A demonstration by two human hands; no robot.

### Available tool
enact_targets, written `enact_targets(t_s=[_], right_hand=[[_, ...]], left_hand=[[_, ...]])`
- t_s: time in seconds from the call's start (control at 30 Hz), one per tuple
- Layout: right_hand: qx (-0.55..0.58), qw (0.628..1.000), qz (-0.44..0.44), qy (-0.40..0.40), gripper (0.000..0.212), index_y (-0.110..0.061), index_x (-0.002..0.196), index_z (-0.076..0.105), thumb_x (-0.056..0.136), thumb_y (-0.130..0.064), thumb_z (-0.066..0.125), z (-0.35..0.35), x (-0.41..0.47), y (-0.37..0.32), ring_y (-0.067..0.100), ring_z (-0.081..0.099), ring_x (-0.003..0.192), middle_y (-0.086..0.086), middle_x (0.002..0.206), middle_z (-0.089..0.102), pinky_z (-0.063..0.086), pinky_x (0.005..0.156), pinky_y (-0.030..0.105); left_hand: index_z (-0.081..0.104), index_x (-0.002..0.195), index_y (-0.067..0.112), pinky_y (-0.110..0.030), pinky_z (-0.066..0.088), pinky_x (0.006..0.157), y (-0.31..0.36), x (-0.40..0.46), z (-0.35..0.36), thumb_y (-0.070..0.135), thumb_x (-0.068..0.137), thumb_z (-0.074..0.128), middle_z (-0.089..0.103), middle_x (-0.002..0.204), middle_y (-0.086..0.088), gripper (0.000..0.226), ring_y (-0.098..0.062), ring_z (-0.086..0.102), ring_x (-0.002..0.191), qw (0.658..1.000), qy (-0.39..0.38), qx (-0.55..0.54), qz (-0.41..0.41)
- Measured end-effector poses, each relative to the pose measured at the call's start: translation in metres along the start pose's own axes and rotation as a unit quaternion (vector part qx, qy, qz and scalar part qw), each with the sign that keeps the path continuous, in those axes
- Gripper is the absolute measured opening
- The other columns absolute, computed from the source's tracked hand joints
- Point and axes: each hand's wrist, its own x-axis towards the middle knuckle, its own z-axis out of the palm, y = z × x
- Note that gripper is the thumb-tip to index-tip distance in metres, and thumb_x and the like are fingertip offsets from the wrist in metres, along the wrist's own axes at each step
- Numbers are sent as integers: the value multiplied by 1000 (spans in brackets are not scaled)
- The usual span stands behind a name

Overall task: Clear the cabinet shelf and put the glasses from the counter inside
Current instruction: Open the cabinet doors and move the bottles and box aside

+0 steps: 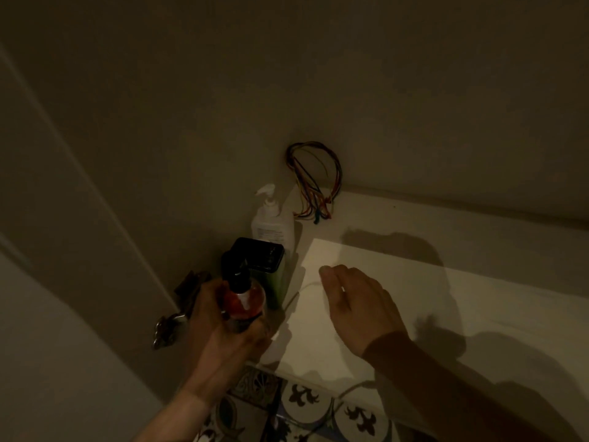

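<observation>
Dim light, view down into a pale cabinet corner. Left hand [220, 330], lower centre-left of frame, is wrapped around a round amber bottle [243, 303] with a black pump top, fingers curled about its belly; the grip low on the body probably keeps the pump clear and the weight steady for lifting it out. Right hand [353, 301], centre-right, hovers over the white shelf [446, 298], fingers relaxed and loosely spread, holding nothing, likely ready for the next item or to steady things. Behind the amber bottle, packed into the corner: a green bottle [276, 279] with a black cap, then a clear pump dispenser [271, 224] against the wall. A bundle of coloured wires [314, 180] comes out of the wall just above the shelf's back edge. A metal hinge [169, 327] shows on the door at left. Patterned tiles [306, 403] run along the bottom of frame. No glasses or counter in view; judging by this, shelf-clearing is under way, two bottles to go.
</observation>
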Motion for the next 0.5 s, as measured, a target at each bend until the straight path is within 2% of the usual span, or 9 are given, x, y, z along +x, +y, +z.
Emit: enact_targets(t_s=[0.1,0.17,0.27,0.33,0.43,0.5], right_hand=[[-28,999,22,2,67,-26,112,63,95,-58,6,-1,0,8,26,61,101,0,105,64,46,93,41],[-39,999,38,6,63,-27,116,63,99,-55,9,-1,-1,15,26,62,102,0,109,64,47,93,42],[-50,997,50,14,59,-26,119,64,102,-53,14,-2,-1,23,26,62,105,0,114,65,48,95,42],[-60,997,51,16,60,-25,119,64,102,-53,14,-3,-1,28,25,62,104,1,113,65,48,94,42],[-73,996,45,15,64,-26,118,63,99,-55,10,-5,-2,33,24,62,101,0,111,65,50,92,42],[-79,996,39,18,71,-26,115,62,95,-60,4,-5,-3,35,23,62,95,-2,104,63,50,88,41]], left_hand=[[43,105,60,-30,55,73,-3,4,0,44,54,82,58,108,23,67,0,62,94,1000,13,20,-2],[42,105,62,-28,52,71,-4,5,0,41,55,80,57,107,24,66,2,60,94,1000,13,26,0],[42,111,51,-24,47,69,-1,4,2,37,58,78,57,105,21,66,0,59,94,999,15,29,6],[44,119,40,-28,46,71,1,5,3,38,60,76,57,103,16,67,-10,60,92,999,19,48,12],[41,119,43,-30,45,76,3,7,4,43,63,72,54,104,20,64,-13,57,99,998,15,51,27],[44,122,39,-34,45,81,3,7,4,50,62,66,54,106,16,65,-14,55,104,998,13,58,31]])
